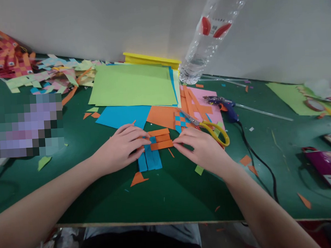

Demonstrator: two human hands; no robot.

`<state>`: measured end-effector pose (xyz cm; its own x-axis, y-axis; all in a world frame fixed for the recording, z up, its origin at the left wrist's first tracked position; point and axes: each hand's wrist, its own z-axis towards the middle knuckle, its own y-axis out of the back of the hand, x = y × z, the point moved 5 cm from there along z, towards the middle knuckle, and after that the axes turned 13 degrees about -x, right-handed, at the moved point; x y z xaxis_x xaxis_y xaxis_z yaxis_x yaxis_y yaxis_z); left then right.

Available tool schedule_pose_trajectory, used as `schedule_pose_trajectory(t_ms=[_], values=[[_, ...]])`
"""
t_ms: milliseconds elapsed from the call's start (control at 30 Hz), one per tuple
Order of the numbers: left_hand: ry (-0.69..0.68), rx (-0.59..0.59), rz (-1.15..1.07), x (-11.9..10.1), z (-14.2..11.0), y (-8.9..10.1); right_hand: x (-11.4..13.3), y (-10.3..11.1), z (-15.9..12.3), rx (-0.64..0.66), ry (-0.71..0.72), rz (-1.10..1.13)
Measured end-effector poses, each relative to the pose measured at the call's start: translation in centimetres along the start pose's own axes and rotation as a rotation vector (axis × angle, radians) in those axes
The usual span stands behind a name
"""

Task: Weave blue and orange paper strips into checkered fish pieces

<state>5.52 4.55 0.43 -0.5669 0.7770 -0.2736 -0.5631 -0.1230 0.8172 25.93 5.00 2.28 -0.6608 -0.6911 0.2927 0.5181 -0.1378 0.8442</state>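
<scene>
Blue paper strips (pixel 150 160) and orange paper strips (pixel 161 138) cross each other in a small weave on the table. My left hand (pixel 127 143) lies over the left part of this weave, fingers stretched out and a little apart, hiding some of it. At the right end of the lower orange strip, my right hand (pixel 199 146) pinches the strip between thumb and fingers. Scissors (pixel 215 132) with yellow handles lie just beyond my right hand. A blue and orange checkered woven piece (pixel 181 120) sits beside their blades.
Green paper sheets (pixel 132 85) are stacked behind the weave. A clear bottle (pixel 205 39) stands behind, right of them. A glue gun (pixel 229 109) with a black cord lies to the right, a purple box-shaped object (pixel 326 168) farther right. Orange woven crafts (pixel 6 57) fill the far left.
</scene>
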Motion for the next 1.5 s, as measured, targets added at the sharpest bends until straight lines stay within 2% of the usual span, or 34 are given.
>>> schedule_pose_trajectory(t_ms=[233,333,533,867,1067,1300,1500], values=[[-0.034,-0.014,0.012,-0.1,-0.1,0.1,0.1,-0.2,0.1,-0.020,-0.012,-0.024],[-0.039,0.010,0.026,0.1,-0.3,-0.1,-0.3,-0.3,0.1,-0.033,-0.041,-0.062],[-0.026,0.064,0.029,0.2,-0.4,-0.5,-0.5,-0.2,0.0,-0.063,-0.092,-0.004],[-0.007,0.071,0.031,0.2,-0.5,-0.4,1.2,-0.2,0.0,-0.086,0.063,0.180],[-0.034,0.015,0.043,0.0,-0.3,-0.1,1.9,-0.5,-0.2,-0.018,0.126,0.199],[-0.082,-0.196,0.079,-0.7,-0.1,1.1,2.0,-0.9,-0.4,0.101,0.162,0.157],[-0.115,-0.221,0.056,-0.9,-0.1,1.4,2.1,-1.1,-0.4,0.141,0.171,0.141]])
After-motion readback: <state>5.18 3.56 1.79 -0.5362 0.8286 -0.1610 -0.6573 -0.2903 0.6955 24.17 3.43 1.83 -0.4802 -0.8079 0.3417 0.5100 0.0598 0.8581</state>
